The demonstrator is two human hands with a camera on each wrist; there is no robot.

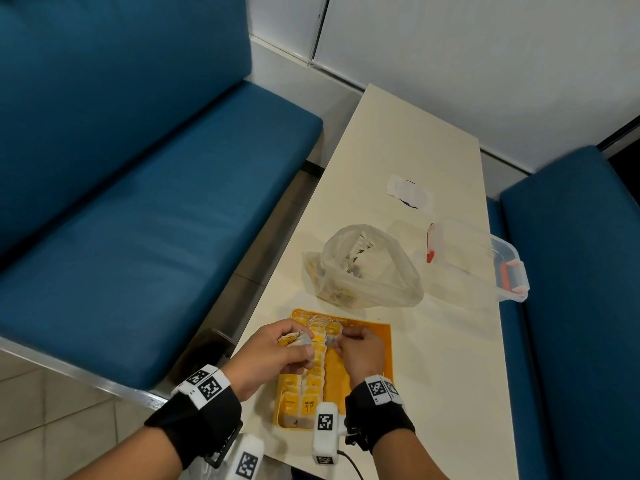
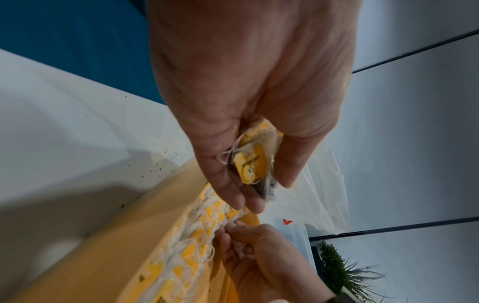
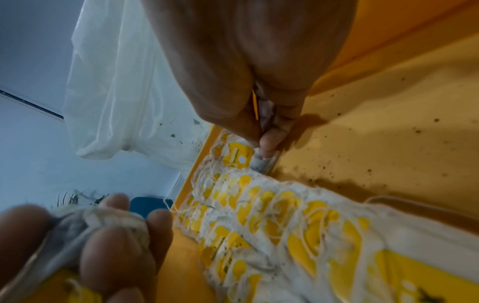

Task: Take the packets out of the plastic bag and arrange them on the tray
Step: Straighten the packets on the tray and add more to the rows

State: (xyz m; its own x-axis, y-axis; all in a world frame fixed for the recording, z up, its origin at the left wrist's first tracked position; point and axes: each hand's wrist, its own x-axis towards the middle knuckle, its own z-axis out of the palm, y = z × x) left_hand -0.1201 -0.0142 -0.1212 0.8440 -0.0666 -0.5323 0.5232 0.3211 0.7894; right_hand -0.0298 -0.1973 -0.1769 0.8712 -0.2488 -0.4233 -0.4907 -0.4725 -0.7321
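Observation:
A yellow tray (image 1: 375, 358) lies on the table near me, with rows of white packets with yellow tags (image 1: 304, 393) laid along its left half. My left hand (image 1: 277, 355) grips a small bundle of packets (image 2: 255, 166) above the tray's left edge. My right hand (image 1: 360, 348) pinches one packet (image 3: 264, 114) at the far end of the rows, low over the tray floor (image 3: 362, 127). The clear plastic bag (image 1: 367, 268) stands beyond the tray, with more packets inside.
A clear plastic box with red clasps (image 1: 485, 258) sits right of the bag, near the table's right edge. A white paper scrap (image 1: 410, 195) lies farther back. Blue benches (image 1: 138, 188) flank the narrow table.

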